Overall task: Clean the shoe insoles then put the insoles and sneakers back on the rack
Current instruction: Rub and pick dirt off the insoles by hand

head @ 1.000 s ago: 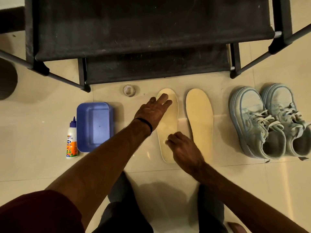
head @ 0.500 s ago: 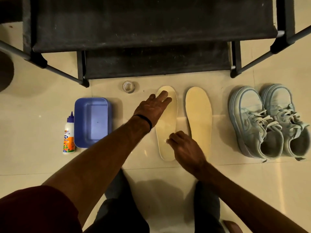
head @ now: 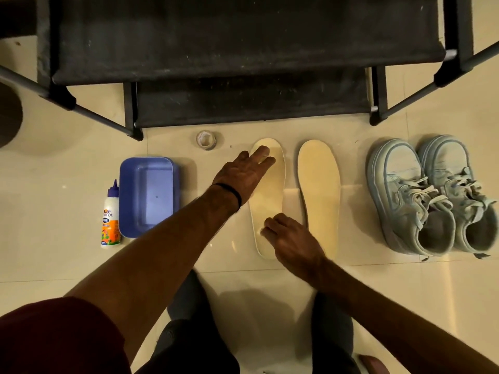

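Two pale yellow insoles lie side by side on the tiled floor. My left hand (head: 243, 174) rests flat, fingers spread, on the toe end of the left insole (head: 268, 201). My right hand (head: 290, 240) presses its fingertips on the heel part of the same insole and covers its lower right edge. The right insole (head: 320, 195) lies untouched beside it. A pair of light blue sneakers (head: 429, 195) stands to the right, toes pointing away from me. The black fabric shoe rack (head: 243, 49) stands at the far side.
A blue plastic tub (head: 147, 195) sits left of the insoles, with a white glue bottle (head: 110, 215) beside it. A roll of clear tape (head: 205, 139) lies near the rack's foot. Rack legs (head: 132, 112) reach the floor. My knees are at the bottom.
Both hands stay on the left insole. The left hand has crept slightly toward the toe and the right hand has barely shifted. The camera moved a little.
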